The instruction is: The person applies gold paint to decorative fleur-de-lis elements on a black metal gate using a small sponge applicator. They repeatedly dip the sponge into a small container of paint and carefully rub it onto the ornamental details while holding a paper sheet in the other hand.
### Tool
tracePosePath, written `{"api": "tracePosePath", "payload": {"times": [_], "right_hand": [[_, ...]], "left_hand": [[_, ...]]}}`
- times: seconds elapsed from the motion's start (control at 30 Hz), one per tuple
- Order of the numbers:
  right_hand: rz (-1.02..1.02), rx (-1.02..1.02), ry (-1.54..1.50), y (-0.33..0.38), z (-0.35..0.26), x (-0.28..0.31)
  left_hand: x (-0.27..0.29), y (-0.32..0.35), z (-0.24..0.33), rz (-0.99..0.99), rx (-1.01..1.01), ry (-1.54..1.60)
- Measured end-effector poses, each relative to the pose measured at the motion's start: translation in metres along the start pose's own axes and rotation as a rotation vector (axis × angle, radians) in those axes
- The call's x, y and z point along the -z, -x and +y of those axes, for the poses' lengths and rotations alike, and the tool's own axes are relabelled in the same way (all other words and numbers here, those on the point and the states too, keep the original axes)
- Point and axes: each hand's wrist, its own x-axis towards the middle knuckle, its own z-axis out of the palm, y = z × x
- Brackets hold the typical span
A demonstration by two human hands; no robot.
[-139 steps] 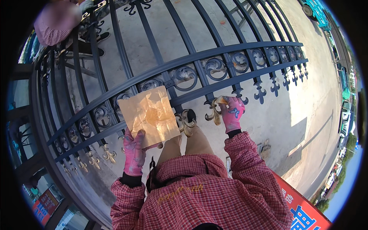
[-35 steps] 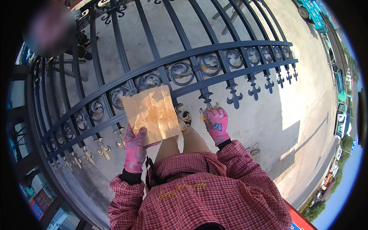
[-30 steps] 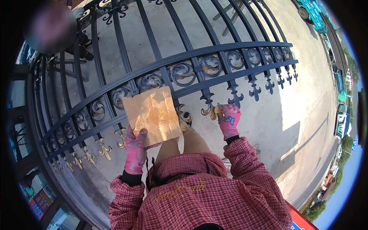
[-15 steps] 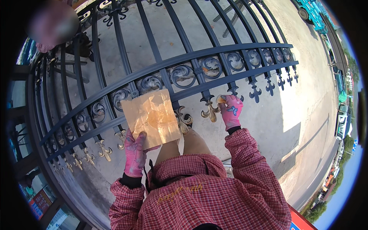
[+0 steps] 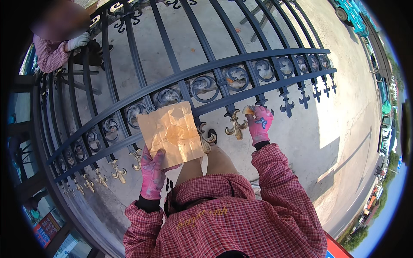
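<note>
My left hand [image 5: 153,172], in a pink patterned glove, grips the lower left corner of a creased brown paper sheet [image 5: 172,133], thumb on top. Shiny gold smears show on the paper. In my right hand [image 5: 261,121], also pink-gloved, a small tan sponge-like piece [image 5: 248,110] is pinched. That hand is against a fleur-de-lis finial [image 5: 261,103] of a dark metal fence panel [image 5: 206,66] and covers most of it. Just left of it is a gold-coated finial [image 5: 235,125]; another gold finial [image 5: 207,138] sits beside the paper. Finials to the right [image 5: 287,103] are dark.
At the upper left, another person's white-gloved hand [image 5: 78,41] rests by the panel's bars. A trestle leg [image 5: 261,19] shows beneath the panel at the far side. Concrete ground [image 5: 297,142] lies below. A blue-green vehicle [image 5: 350,15] stands at the upper right.
The other person's gloved hand and checked sleeve have come into view at the upper left. My hands have hardly moved, the right one still at the same finial.
</note>
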Motion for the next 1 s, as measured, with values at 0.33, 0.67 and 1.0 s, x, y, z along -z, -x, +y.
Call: {"api": "tracePosePath", "payload": {"times": [0.33,0.67,1.0], "right_hand": [[-0.069,0.208,-0.034,0.022,-0.056,-0.004],[-0.126,0.178,-0.047,0.022,-0.069,-0.016],[-0.199,0.267,-0.055,0.028,-0.08,-0.005]], "left_hand": [[-0.003,-0.006,0.003,0.024,0.076,0.021],[-0.002,-0.004,-0.003,0.042,0.033,0.04],[0.0,-0.008,-0.006,0.026,0.027,-0.002]]}}
